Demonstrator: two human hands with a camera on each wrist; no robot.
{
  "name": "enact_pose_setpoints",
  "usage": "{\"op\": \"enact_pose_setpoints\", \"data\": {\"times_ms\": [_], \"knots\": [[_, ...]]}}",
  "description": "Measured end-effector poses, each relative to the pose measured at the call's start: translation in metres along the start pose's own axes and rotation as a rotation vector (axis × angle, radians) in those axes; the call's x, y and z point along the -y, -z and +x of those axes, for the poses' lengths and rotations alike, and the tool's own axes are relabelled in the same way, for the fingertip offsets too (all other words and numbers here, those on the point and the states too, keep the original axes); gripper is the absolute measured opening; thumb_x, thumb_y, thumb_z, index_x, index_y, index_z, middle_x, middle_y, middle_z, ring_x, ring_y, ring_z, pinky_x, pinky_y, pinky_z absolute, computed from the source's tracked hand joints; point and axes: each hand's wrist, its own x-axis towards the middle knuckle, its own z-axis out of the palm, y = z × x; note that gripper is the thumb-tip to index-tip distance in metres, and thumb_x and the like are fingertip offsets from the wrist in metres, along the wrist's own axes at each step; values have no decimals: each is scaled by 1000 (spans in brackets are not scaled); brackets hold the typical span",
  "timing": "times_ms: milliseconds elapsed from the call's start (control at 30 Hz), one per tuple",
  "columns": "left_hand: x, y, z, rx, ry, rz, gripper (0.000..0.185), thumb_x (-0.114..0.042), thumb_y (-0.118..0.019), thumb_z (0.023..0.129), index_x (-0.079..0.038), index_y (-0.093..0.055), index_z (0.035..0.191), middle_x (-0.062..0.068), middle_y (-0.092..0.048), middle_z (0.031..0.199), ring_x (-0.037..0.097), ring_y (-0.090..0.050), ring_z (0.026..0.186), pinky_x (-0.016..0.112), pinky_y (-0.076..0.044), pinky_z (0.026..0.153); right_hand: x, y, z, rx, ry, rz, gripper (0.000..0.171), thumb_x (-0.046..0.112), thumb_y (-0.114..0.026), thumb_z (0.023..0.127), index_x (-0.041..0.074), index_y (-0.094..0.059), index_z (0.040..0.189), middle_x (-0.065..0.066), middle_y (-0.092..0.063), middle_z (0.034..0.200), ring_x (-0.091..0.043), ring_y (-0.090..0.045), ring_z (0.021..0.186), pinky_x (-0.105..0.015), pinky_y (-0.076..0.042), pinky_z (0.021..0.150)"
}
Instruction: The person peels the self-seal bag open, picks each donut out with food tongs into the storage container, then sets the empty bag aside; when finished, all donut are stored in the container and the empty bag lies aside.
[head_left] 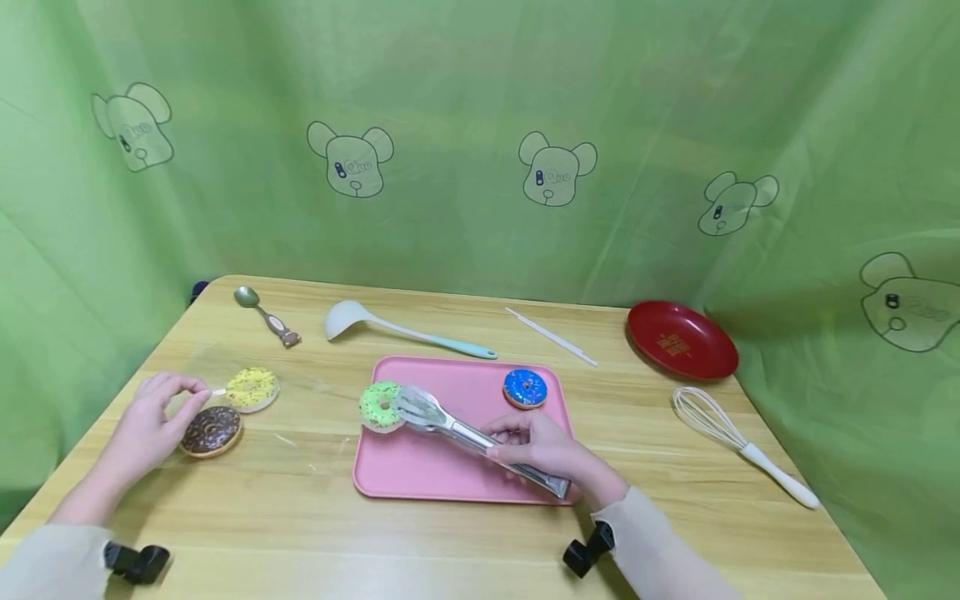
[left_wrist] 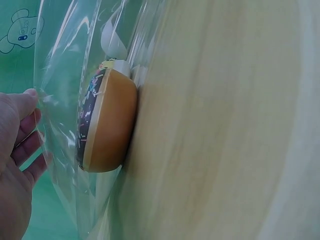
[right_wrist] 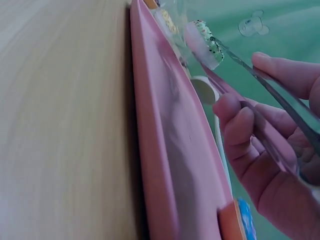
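My left hand (head_left: 153, 421) pinches the edge of a clear plastic bag (left_wrist: 57, 120) between thumb and fingers. A chocolate doughnut with sprinkles (head_left: 212, 431) lies just below those fingers, and a yellow doughnut (head_left: 252, 388) sits beside it; the left wrist view shows clear film around the chocolate one. My right hand (head_left: 542, 446) holds metal tongs (head_left: 468, 433) midway along their arms. The tongs' tips grip a green doughnut (right_wrist: 207, 45), which is raised above the far left corner of a pink tray (head_left: 442, 479). At the tray's back right rests a blue doughnut (head_left: 525, 388).
Along the back lie a spoon (head_left: 273, 323), a white ladle with a turquoise handle (head_left: 397, 327) and thin white sticks (head_left: 553, 337). A red plate (head_left: 682, 340) stands at the back right, with a whisk (head_left: 738, 442) in front of it. Green curtain (head_left: 465, 233) surrounds the table.
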Motion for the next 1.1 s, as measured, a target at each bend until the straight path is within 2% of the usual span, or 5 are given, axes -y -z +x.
{"op": "enact_pose_setpoints", "data": {"times_ms": [167,333,500,800,1100], "knots": [[-2,2,0,18,5,-18,10,-5,-57,91,4,-57,94,19,-55,96,35,-41,97,56,-33,81,-7,15,-18,-20,16,-32,38,17,-69,85,1,-60,118,-24,-62,85,-32,-60,60,-44,-51,48],[-3,2,0,8,2,-6,9,-5,-58,90,3,-58,93,18,-56,95,30,-40,96,55,-33,81,-12,30,-38,-75,-51,-42,42,20,-69,84,1,-58,120,-20,-62,82,-27,-59,60,-44,-52,48],[-4,2,0,10,0,-5,9,-5,-59,90,3,-58,93,18,-56,94,29,-40,95,57,-33,79,-19,41,-59,-81,-39,-29,42,15,-66,86,-6,-55,121,-23,-60,85,-25,-60,61,-43,-52,50],[-5,2,0,-29,-27,24,6,-3,-62,87,1,-60,91,14,-57,92,18,-41,93,22,-30,80,-31,64,-101,-118,-33,-36,40,10,-63,87,-11,-52,120,-24,-59,86,-22,-60,61,-41,-52,50],[-3,4,1,-44,-47,27,4,-2,-62,87,0,-60,89,12,-57,91,13,-40,93,19,-29,80,-41,73,-123,-96,-13,-47,40,7,-60,89,-15,-49,120,-27,-59,87,-20,-60,60,-38,-52,49]]}}
